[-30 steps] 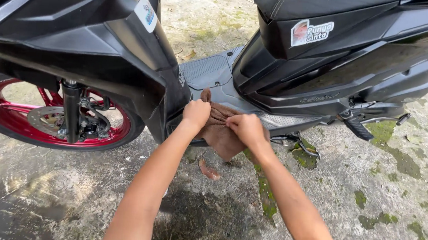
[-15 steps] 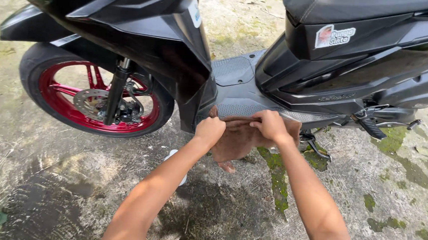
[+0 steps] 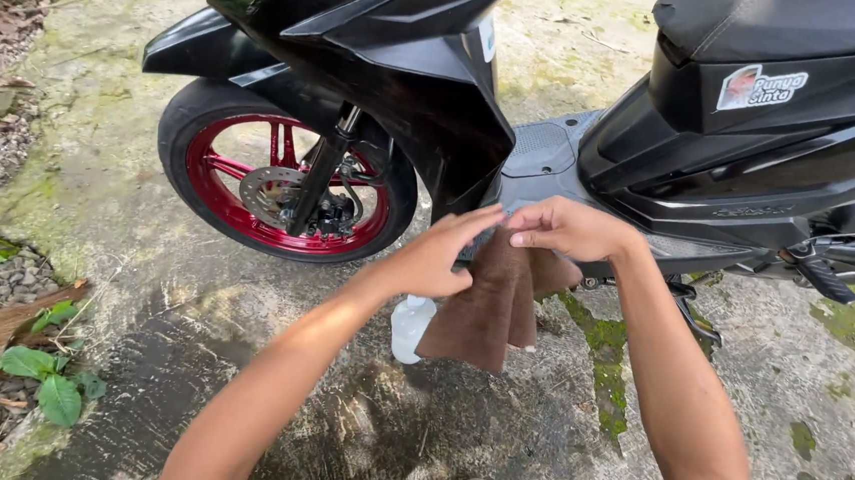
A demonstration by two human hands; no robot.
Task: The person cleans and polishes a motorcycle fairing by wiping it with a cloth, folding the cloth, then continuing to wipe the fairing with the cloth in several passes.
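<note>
Open wet concrete ground [image 3: 239,357] lies below and left of the hands. Ahead, the scooter body [image 3: 713,180] and front fairing [image 3: 399,78] block passage; the front wheel [image 3: 281,185] closes the left, the side stand [image 3: 688,313] juts low at right.

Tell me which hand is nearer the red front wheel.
Left. The left hand holds the brown cloth just right of the wheel; the right hand grips it farther right.
</note>
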